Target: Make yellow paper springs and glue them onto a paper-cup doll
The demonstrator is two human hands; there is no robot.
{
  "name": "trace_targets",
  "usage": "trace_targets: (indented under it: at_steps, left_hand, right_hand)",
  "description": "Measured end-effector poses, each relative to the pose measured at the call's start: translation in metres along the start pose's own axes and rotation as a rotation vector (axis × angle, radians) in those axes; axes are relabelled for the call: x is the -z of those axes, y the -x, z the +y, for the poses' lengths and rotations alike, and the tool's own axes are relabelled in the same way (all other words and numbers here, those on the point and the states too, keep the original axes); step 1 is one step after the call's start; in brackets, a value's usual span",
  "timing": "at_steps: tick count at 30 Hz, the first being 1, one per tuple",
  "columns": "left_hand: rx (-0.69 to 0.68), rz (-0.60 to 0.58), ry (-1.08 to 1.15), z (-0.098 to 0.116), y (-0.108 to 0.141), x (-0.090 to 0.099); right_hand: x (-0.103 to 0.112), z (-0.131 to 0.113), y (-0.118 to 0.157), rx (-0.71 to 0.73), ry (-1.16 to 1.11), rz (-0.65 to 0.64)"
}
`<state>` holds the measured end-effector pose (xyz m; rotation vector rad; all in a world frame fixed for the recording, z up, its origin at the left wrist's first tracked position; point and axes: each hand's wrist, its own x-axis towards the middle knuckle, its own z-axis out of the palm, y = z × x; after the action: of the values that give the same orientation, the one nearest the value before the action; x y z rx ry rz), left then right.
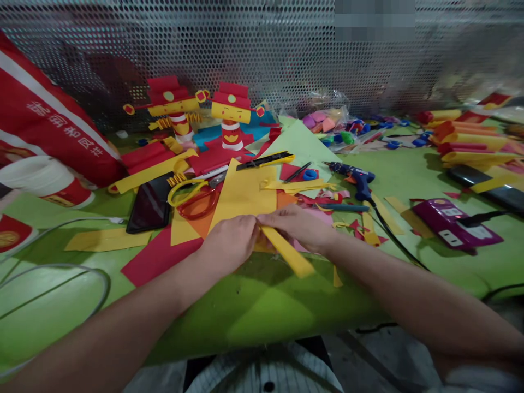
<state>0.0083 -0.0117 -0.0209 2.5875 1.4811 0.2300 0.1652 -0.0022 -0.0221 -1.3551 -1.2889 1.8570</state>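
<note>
A narrow yellow paper strip [289,254] is pinched between both my hands, its free end slanting down to the right over the table's front edge. My left hand [235,240] is closed at the strip's end, fingertips against those of the other hand. My right hand [303,226] is closed round the strip too, thumb on top. Under and beyond them lies a yellow paper sheet [245,191]. Left of it are scissors [196,199] with red and yellow handles. A black and yellow utility knife [266,160] rests across the sheet's far end.
Two red-hatted paper cup figures [231,136] stand at the back. A blue glue gun [356,177] with a cord lies right, near a purple power strip [452,224]. A dark phone [149,204] and white paper cups [45,180] are left. Paper scraps surround the hands.
</note>
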Motion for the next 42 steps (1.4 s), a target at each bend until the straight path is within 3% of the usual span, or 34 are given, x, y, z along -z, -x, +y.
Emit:
trace_targets:
  at_steps: [6,13,28,35,42]
  left_hand:
    - [0.054,0.06,0.085,-0.005,-0.003,0.003]
    - [0.168,0.073,0.489,-0.007,-0.005,0.006]
    - [0.338,0.003,1.032,0.0,-0.006,0.007]
    - [0.356,0.032,1.056,-0.001,-0.006,0.006]
    - [0.311,0.064,0.899,-0.001,-0.006,0.011]
  right_hand:
    - [0.005,0.004,-0.002,0.101,0.081,-0.027]
    - [0.004,0.003,-0.003,0.305,0.452,0.202]
    - [0.002,-0.002,-0.001,0.238,0.262,0.229]
    - [0.003,-0.001,0.0,0.245,0.275,0.214]
    - [0.002,-0.003,0.002,0.213,0.246,0.205]
